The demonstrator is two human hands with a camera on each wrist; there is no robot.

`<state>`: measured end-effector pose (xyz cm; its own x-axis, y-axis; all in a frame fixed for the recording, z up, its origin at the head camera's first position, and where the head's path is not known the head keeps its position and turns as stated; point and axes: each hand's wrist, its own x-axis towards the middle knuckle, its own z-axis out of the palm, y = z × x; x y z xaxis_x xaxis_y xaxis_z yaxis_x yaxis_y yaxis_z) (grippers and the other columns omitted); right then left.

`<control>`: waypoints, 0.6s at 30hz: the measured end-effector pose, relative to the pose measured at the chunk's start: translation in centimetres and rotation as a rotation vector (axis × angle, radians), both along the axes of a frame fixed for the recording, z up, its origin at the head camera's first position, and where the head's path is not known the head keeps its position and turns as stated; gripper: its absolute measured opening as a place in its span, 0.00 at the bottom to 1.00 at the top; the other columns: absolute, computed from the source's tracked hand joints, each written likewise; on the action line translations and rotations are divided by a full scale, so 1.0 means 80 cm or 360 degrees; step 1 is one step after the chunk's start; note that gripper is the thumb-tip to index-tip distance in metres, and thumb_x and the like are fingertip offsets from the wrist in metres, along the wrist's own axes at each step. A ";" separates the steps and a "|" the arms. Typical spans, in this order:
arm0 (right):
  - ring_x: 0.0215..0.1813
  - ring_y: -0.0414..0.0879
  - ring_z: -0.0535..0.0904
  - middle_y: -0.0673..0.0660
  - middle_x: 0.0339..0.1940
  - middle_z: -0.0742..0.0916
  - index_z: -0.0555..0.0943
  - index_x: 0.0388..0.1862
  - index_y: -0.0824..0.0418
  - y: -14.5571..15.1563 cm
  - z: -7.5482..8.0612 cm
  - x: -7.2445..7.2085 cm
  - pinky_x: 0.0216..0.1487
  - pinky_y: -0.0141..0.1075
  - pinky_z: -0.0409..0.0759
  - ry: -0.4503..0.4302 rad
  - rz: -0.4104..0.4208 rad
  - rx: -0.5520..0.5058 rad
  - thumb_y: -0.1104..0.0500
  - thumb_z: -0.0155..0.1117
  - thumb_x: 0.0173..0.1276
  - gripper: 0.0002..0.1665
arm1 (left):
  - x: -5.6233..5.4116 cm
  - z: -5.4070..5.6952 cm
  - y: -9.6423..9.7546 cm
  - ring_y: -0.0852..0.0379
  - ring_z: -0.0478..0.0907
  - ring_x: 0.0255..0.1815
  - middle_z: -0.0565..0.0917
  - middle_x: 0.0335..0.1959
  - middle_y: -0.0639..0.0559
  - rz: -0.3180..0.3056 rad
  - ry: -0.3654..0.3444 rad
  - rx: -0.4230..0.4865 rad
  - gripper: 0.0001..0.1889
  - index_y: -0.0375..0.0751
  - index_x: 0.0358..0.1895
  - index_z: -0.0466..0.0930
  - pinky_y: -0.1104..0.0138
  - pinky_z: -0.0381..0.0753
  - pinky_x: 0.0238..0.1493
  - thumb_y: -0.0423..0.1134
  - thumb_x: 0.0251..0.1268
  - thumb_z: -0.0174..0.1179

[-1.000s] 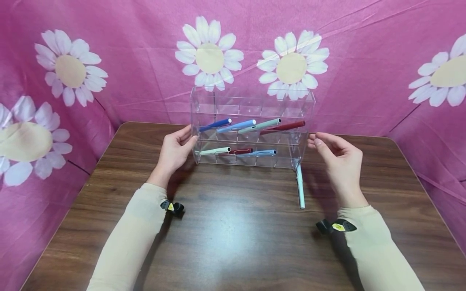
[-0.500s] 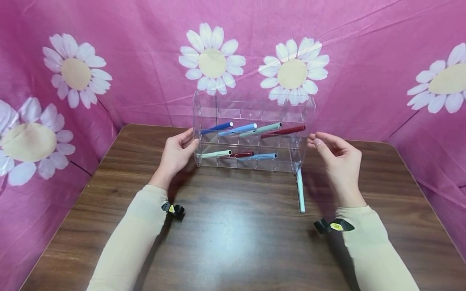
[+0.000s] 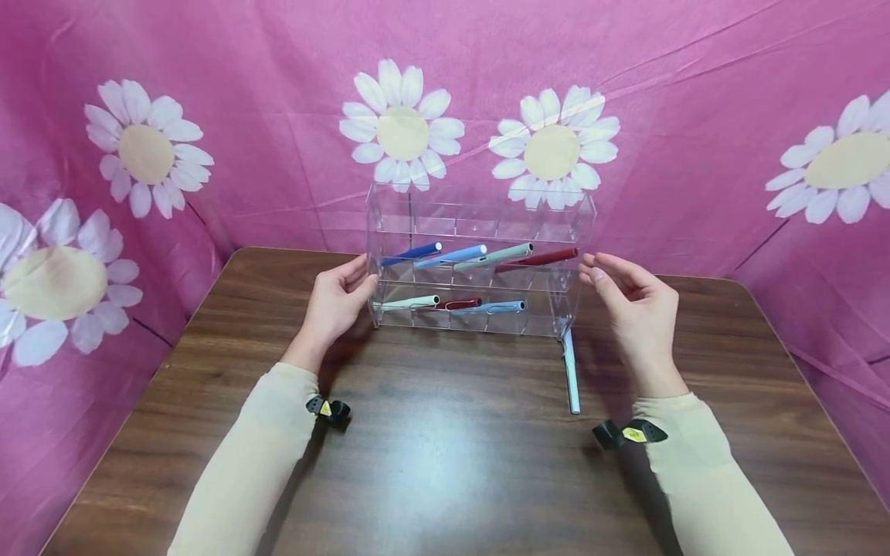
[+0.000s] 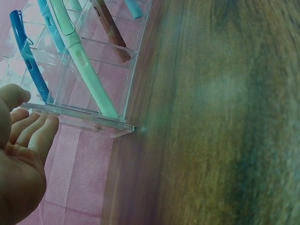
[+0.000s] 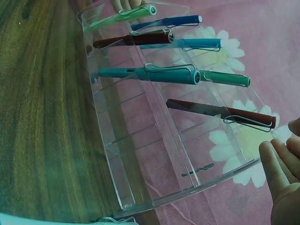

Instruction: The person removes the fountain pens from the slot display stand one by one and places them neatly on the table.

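A clear acrylic pen rack (image 3: 476,225) stands upright at the table's far side. My left hand (image 3: 337,301) pinches its left side panel, thumb in front and fingers behind. My right hand (image 3: 643,320) hovers at the right panel, fingers fairly straight, fingertips right at its edge. On the rack's middle tier lie a dark blue pen (image 3: 412,254), a light blue pen (image 3: 452,256), a grey-green pen (image 3: 495,256) and a dark red pen (image 3: 538,259). Below them rest a mint pen (image 4: 89,70), a second dark red pen (image 5: 136,39) and another blue pen (image 5: 164,75).
A pale turquoise pen (image 3: 571,374) lies on the wooden table (image 3: 431,479) by the rack's front right corner, pointing toward me. Behind the rack hangs a pink cloth (image 3: 278,139) with large white daisies.
The right hand has shifted slightly left, closer to the rack's right panel. The head view has tilted up a little. The left hand stays at the left panel, and the pens keep their places.
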<state>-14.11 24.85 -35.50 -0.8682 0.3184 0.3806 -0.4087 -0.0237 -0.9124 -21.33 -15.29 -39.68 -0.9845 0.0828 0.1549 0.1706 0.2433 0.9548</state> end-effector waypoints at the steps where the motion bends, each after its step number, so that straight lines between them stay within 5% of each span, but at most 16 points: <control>1: 0.42 0.42 0.95 0.55 0.46 0.96 0.87 0.57 0.76 -0.001 0.000 0.000 0.53 0.29 0.92 0.0007 0.0007 -0.0004 0.72 0.71 0.72 0.16 | 0.000 -0.001 0.000 0.38 0.79 0.73 0.79 0.70 0.30 0.0001 0.0002 0.0003 0.27 0.25 0.76 0.72 0.78 0.82 0.64 0.28 0.78 0.61; 18: 0.46 0.38 0.94 0.50 0.46 0.96 0.83 0.60 0.82 -0.011 0.008 -0.013 0.52 0.26 0.91 -0.0026 0.0019 0.0012 0.74 0.71 0.71 0.20 | 0.000 -0.001 0.000 0.37 0.78 0.73 0.79 0.70 0.28 0.0003 0.0006 -0.0006 0.27 0.24 0.75 0.71 0.78 0.82 0.65 0.27 0.77 0.61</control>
<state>-15.12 23.95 -34.86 -0.8781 0.3050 0.3686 -0.3933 -0.0217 -0.9192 -21.30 -15.27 -39.78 -0.9840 0.0813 0.1583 0.1738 0.2474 0.9532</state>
